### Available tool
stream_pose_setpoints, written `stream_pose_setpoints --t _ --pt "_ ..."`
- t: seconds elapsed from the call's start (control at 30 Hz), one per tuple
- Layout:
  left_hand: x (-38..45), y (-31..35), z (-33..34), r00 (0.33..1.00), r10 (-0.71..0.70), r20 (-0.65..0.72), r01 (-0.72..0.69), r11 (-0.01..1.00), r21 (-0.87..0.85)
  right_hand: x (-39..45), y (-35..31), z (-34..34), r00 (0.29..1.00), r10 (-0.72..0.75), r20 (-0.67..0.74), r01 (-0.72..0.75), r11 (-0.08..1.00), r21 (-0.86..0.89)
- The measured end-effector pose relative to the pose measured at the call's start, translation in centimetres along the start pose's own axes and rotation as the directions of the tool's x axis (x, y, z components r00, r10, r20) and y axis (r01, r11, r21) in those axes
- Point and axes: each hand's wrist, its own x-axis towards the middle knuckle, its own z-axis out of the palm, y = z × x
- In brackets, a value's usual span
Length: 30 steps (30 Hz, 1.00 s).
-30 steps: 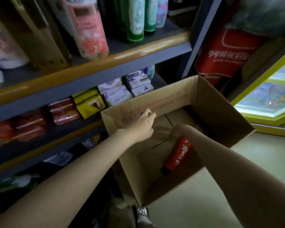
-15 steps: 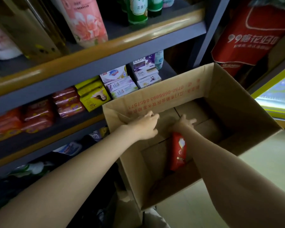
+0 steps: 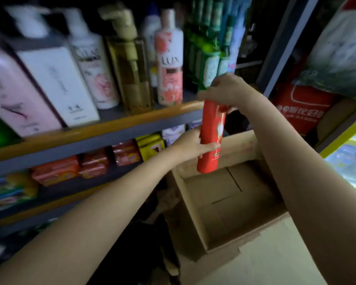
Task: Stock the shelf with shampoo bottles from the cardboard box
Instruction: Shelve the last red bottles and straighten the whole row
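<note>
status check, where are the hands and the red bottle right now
Both hands gripping red shampoo bottle: right hand at top, left hand mid-body. Bottle upright above cardboard box, level with shelf edge. Green bottles crowd the spot behind.

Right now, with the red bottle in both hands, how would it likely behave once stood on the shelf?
The red bottle is tall and narrow, so probably tippy. It keeps its shape under both grips, so likely rigid. Its glossy surface may be slippery.

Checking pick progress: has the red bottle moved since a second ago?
Yes. The red bottle has come up out of the cardboard box; both hands hold it upright by the shelf edge.
</note>
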Motion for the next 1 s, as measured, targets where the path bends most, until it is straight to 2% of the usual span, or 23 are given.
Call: stream_pose_setpoints --t 0.03,0.1,0.17,0.27,0.37,0.43,0.5,0.57,0.63,0.73,0.8,0.9,1.0 --pt "-1.5 0.6 -2.1 0.999 0.019 -0.031 -0.021 0.998 -0.067 -1.2 -2.6 -0.5 0.999 -0.040 -0.035 0.045 0.986 0.160" --pt "-5.1 1.5 -6.8 0.993 0.051 -0.109 -0.070 0.980 -0.185 -3.5 -7.6 -0.8 0.987 -0.158 -0.038 0.157 0.873 0.462" --pt "-9.6 2.4 -11.9 0.974 0.082 -0.209 -0.120 0.977 -0.176 -6.0 -12.1 -0.7 0.958 -0.284 -0.042 0.252 0.761 0.598" --pt "-16.4 4.1 -19.3 0.923 0.157 -0.352 -0.215 0.967 -0.134 -9.7 -17.7 0.4 0.889 -0.457 -0.005 0.372 0.715 0.592" --pt "-22.4 6.4 -25.5 0.832 0.248 -0.497 -0.322 0.944 -0.067 -12.7 -23.8 1.7 0.777 -0.629 -0.031 0.545 0.647 0.533" --pt "-25.3 7.8 -28.7 0.782 0.328 -0.529 -0.371 0.928 0.027 -13.8 -28.3 2.4 0.705 -0.689 -0.169 0.699 0.633 0.333" --pt "-27.7 8.9 -31.1 0.743 0.393 -0.542 -0.369 0.916 0.158 -14.6 -32.5 3.2 0.616 -0.701 -0.360 0.778 0.613 0.136" --pt "-29.6 9.5 -32.8 0.684 0.439 -0.582 -0.338 0.899 0.280 -15.0 -35.7 4.2 0.527 -0.675 -0.517 0.823 0.557 0.112" --pt "-31.2 9.4 -34.1 0.577 0.467 -0.670 -0.298 0.884 0.359 -15.0 -38.1 5.3 0.459 -0.661 -0.594 0.872 0.462 0.160" --pt "-33.0 7.6 -35.8 0.382 0.405 -0.831 -0.284 0.907 0.312 -14.5 -41.4 6.5 0.436 -0.672 -0.598 0.895 0.391 0.214" --pt "-33.7 5.9 -37.1 0.296 0.307 -0.904 -0.207 0.945 0.253 -13.8 -43.6 7.3 0.424 -0.706 -0.568 0.904 0.372 0.212" --pt "-34.5 3.8 -38.8 0.240 0.241 -0.941 -0.081 0.970 0.228 -12.4 -46.7 8.8 0.385 -0.786 -0.485 0.923 0.340 0.181" --pt "-35.1 2.5 -39.5 0.239 0.255 -0.937 0.060 0.959 0.276 -11.4 -49.2 10.7 0.362 -0.822 -0.440 0.932 0.318 0.172"
